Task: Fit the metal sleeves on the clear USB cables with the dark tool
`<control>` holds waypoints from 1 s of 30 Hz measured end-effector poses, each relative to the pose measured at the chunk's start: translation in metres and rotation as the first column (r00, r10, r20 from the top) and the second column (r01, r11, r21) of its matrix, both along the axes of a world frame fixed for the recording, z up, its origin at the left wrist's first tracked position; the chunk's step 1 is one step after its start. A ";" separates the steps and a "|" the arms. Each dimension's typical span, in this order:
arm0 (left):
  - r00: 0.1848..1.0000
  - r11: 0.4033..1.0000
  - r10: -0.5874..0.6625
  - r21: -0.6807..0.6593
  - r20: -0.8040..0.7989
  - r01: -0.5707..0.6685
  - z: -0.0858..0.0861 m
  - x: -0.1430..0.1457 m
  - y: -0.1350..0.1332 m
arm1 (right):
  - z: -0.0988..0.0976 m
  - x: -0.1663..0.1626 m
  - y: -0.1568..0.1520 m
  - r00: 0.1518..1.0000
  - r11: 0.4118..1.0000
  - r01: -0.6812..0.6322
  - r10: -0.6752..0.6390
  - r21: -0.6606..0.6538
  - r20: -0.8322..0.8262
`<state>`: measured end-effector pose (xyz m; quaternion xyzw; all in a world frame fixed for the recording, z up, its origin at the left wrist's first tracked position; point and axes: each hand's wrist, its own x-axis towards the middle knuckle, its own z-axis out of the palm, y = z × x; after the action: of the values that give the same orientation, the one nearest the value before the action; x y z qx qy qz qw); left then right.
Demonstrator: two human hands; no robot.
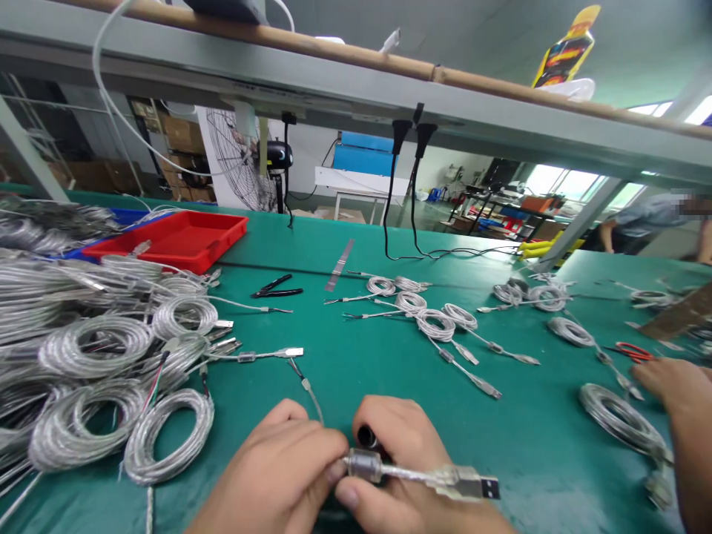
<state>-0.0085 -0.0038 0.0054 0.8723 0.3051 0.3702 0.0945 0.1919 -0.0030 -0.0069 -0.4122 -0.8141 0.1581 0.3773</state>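
My left hand (278, 475) and my right hand (406, 475) meet at the near edge of the green table (345, 371). Both are closed on one clear USB cable (439, 478). The left fingers pinch its ferrite bead (364, 466). The right hand grips just behind the bead, and the USB plug (481, 487) sticks out to the right. A small black cylinder (366, 436) shows at the top of my right fist. The cable's wire (308, 389) runs up and left toward the coiled cables.
Many coiled clear cables (94, 371) pile up at the left, with a red tray (178, 237) behind them. Black pliers (275, 288), a metal strip (339, 265) and several small coils (434, 322) lie mid-table. Another person's hand (676, 386) rests at the right near red scissors (634, 351).
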 end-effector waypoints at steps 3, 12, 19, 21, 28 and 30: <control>0.997 1.000 0.007 0.004 0.074 -0.008 0.005 0.003 0.002 | 0.001 0.006 -0.002 1.000 1.000 -0.008 0.008 -0.019 -0.005; 0.988 0.997 0.071 0.027 0.137 -0.076 0.004 0.004 0.000 | 0.002 0.004 -0.002 0.996 0.998 0.007 -0.012 -0.055 -0.085; 0.998 1.000 -0.008 0.016 0.065 0.007 0.012 0.001 0.001 | 0.000 0.000 -0.006 0.976 0.982 -0.044 0.004 -0.185 -0.216; 0.999 0.998 0.011 0.060 0.033 -0.013 0.013 -0.002 0.001 | -0.004 -0.002 -0.006 0.956 0.972 -0.006 -0.064 -0.235 -0.285; 0.980 0.937 0.150 0.298 0.130 -0.183 -0.008 0.002 -0.004 | -0.010 -0.009 0.002 0.698 0.791 -0.170 -0.325 -0.588 -0.638; 0.981 0.941 0.162 0.281 0.109 -0.186 -0.014 0.008 -0.006 | -0.012 -0.016 0.003 0.692 0.752 -0.247 -0.305 -0.612 -0.654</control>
<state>-0.0010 -0.0102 -0.0084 0.8299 0.3193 0.4542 -0.0546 0.1758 0.0002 -0.0193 -0.4352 -0.4811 0.5759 0.4975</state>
